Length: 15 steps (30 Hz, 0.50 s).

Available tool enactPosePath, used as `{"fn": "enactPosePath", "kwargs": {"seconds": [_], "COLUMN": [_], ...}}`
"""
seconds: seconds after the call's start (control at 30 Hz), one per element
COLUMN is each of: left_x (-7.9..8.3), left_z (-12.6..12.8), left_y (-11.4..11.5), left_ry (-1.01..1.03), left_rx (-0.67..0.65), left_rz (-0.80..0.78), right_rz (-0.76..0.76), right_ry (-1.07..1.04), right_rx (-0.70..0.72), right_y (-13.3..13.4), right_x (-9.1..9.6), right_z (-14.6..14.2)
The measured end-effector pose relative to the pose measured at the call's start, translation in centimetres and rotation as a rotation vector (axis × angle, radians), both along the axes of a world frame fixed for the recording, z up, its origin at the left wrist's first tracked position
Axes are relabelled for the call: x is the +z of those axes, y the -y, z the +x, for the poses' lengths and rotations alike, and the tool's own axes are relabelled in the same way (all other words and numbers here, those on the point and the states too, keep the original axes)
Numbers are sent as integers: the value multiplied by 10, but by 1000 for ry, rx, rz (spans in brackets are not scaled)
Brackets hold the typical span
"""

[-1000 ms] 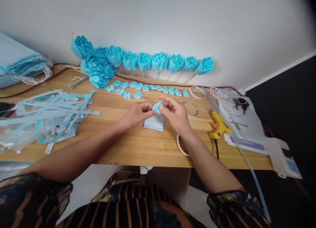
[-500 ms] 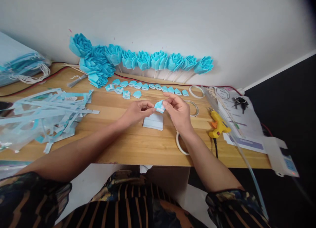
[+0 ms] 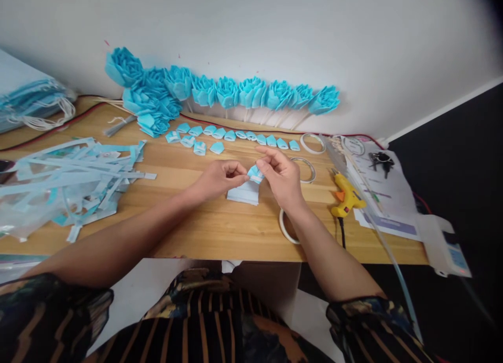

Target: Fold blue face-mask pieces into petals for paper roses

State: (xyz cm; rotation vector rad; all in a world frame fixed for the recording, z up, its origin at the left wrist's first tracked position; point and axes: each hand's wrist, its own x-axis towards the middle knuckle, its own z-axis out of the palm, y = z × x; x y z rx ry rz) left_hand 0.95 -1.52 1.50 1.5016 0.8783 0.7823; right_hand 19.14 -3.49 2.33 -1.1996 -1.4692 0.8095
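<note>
Between my two hands is a small folded blue petal (image 3: pixel 255 174) with a white strip across its lower part. My left hand (image 3: pixel 223 178) pinches its lower left edge between thumb and finger. My right hand (image 3: pixel 281 175) grips its right side, thumb in front. Just below, a stack of pale blue fabric pieces (image 3: pixel 242 194) lies on the wooden table (image 3: pixel 220 232). Behind my hands, several similar folded petals (image 3: pixel 230 135) sit in rows. A roll of tape (image 3: pixel 288 227) lies partly hidden under my right forearm.
Blue flowers (image 3: pixel 251 93) on sticks lean along the wall. Cut strips (image 3: pixel 90 169) are heaped at left, beside stacked face masks (image 3: pixel 31 103). At right are a yellow glue gun (image 3: pixel 346 196), tape rolls (image 3: pixel 312 143), papers (image 3: pixel 393 195), keys (image 3: pixel 381 163) and a white device (image 3: pixel 448 245).
The petal has turned a little in my fingers and shifted slightly right and down. My fingers still hold it from both sides. The view has shifted slightly.
</note>
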Motion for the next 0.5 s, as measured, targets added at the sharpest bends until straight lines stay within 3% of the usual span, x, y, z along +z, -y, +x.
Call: {"fn": "enactPosePath", "kwargs": {"seconds": [0.27,0.5], "left_x": [10,4], "left_z": [-2,-5], "left_y": [-3,-7], "left_ry": [120,125], "left_rx": [178,184], "left_rz": [-1,8], "right_rz": [-40,-33], "right_ry": [-68,-39], "right_rx": [92,76], "right_y": [-1,-1], "right_x": [0,1], "right_z": [1,-3]}}
